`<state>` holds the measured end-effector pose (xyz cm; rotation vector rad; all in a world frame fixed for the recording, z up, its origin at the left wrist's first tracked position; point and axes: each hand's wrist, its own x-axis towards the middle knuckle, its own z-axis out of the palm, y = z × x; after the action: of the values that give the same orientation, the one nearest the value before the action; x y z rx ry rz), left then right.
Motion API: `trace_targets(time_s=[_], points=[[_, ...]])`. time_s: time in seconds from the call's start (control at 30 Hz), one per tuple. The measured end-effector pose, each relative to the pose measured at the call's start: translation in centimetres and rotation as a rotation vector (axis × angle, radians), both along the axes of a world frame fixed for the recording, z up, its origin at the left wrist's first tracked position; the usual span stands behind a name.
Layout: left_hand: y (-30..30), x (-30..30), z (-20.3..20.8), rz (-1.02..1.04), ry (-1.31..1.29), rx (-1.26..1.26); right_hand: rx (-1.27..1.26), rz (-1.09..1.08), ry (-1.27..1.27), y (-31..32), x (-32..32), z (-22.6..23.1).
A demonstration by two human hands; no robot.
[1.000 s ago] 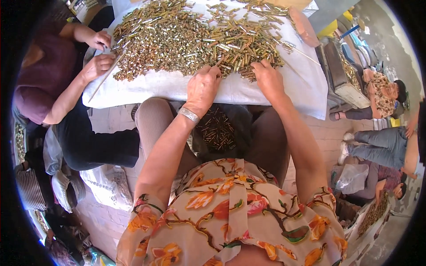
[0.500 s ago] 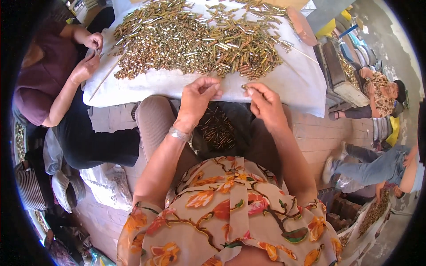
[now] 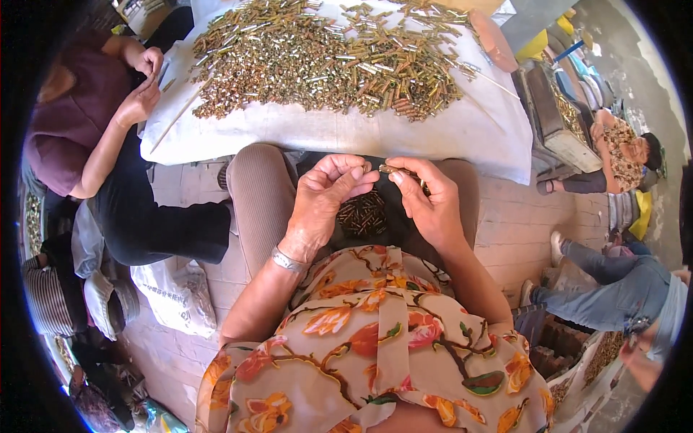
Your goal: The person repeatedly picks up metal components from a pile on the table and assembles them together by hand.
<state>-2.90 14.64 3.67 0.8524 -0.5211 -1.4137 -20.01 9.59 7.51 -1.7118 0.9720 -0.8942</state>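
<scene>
Just past my lap, my left hand (image 3: 326,198) pinches a small brass-coloured nut (image 3: 366,167) between thumb and fingertips. Facing it, my right hand (image 3: 432,198) is closed on a short metal sleeve (image 3: 390,169), whose end points at the nut with a small gap. The fingers partly cover both parts. Beneath my hands, between my knees, a dark container holds a heap of slim metal pieces (image 3: 363,216). Beyond, a big pile of brassy metal parts (image 3: 310,68) spreads over the white-covered table (image 3: 303,133), with small nut-like bits at left and longer sleeves at right.
A co-worker in a dark maroon top (image 3: 94,123) sits at the left, both hands at small parts. Thin sticks (image 3: 177,123) lie on the table, with a reddish-brown block (image 3: 493,40) at its far right. A white plastic bag (image 3: 177,296) rests on the floor.
Both my hands have drawn back from the table edge toward me and come together, bringing the nut and the sleeve close. At right, a person in jeans has shifted position.
</scene>
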Motion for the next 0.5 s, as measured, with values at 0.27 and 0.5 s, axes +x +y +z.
trace_targets(time_s=[0.27, 0.5], points=[[0.9, -1.0, 1.2, 0.028, -0.234, -0.023, -0.284, 0.030, 0.041, 0.6, 0.7, 0.1], [0.7, -0.2, 0.4, -0.061, -0.234, -0.041, -0.222, -0.012, 0.012, 1.0, 0.3, 0.2]])
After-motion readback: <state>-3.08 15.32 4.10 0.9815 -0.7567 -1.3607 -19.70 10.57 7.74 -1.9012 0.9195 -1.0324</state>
